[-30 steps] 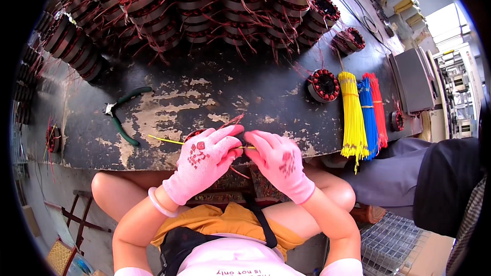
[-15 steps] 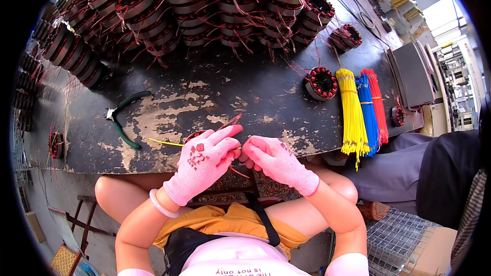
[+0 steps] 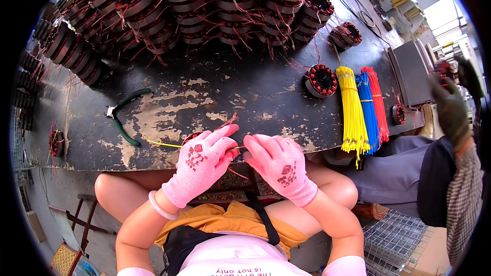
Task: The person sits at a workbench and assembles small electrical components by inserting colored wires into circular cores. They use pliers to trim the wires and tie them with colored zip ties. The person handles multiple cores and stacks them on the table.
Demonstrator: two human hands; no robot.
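Both my hands wear pink gloves and work at the table's near edge. My left hand is closed round a yellow wire, whose long end sticks out to the left. Behind those fingers a wound stator coil with red wires shows in part; the hand hides most of it. A short bit of the wire spans the gap to my right hand, whose thumb and fingers pinch its tip. Left of my hands lie cutting pliers with dark green handles.
Tall stacks of stators line the back. One stator stands alone beside yellow, blue and red wire bundles. At the right, a co-worker's dark-gloved hand holds a stator.
My right hand has turned back-up and drawn slightly away from the left, baring more wire between them. A co-worker's gloved hand with a stator has come into view at the right.
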